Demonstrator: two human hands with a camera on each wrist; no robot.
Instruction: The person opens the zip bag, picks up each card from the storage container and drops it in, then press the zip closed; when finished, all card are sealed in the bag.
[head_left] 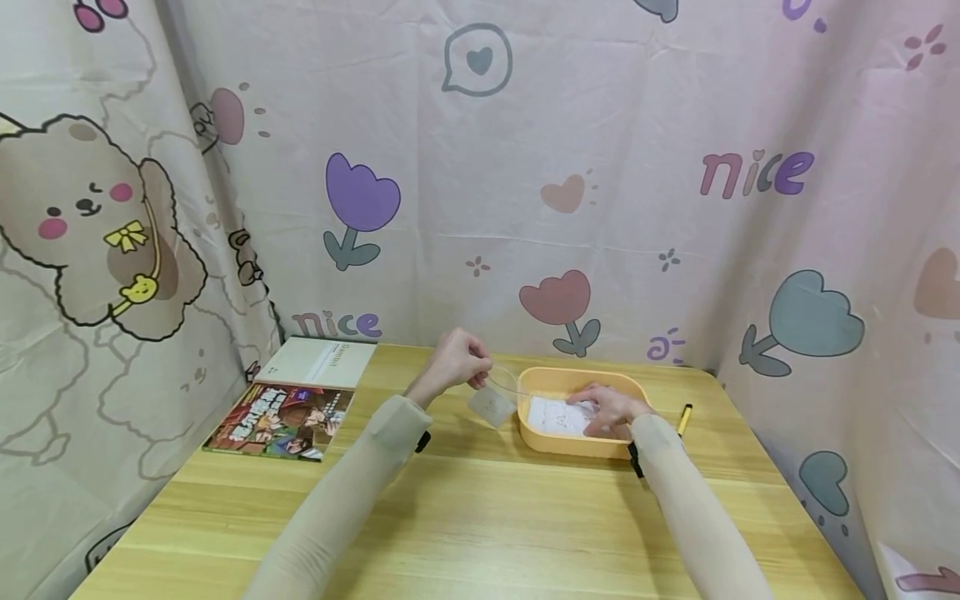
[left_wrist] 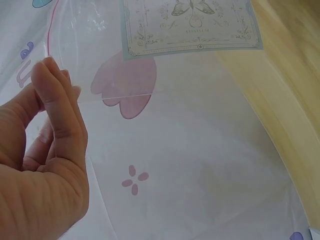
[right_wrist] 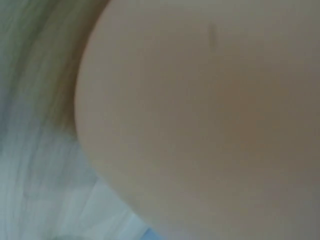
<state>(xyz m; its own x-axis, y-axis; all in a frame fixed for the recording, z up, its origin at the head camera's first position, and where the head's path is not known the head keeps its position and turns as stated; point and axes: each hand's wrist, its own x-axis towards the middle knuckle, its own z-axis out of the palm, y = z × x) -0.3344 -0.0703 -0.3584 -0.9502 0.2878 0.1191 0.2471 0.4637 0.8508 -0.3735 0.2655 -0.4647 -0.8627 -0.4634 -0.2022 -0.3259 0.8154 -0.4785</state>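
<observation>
My left hand (head_left: pixel 459 362) is raised above the table, left of a yellow plastic basket (head_left: pixel 581 447). Thumb and fingers pinch the edge of a clear zip bag (left_wrist: pixel 75 45) with a pink seal line. A pale card (head_left: pixel 491 406) hangs in or against the bag; the left wrist view shows a butterfly printed on this card (left_wrist: pixel 192 30). My right hand (head_left: pixel 611 408) reaches into the basket, fingers spread over white packets (head_left: pixel 553 415) with faint dark marks. Its fingertips are partly hidden there, and the basket wall (right_wrist: pixel 200 125) fills most of the right wrist view.
A colourful comic book (head_left: pixel 281 421) and a white book (head_left: pixel 322 362) lie at the table's left. Right of the basket is a yellow marker (head_left: pixel 685 419) with a dark cap. A patterned curtain (head_left: pixel 465 167) hangs behind the wooden table (head_left: pixel 495 525).
</observation>
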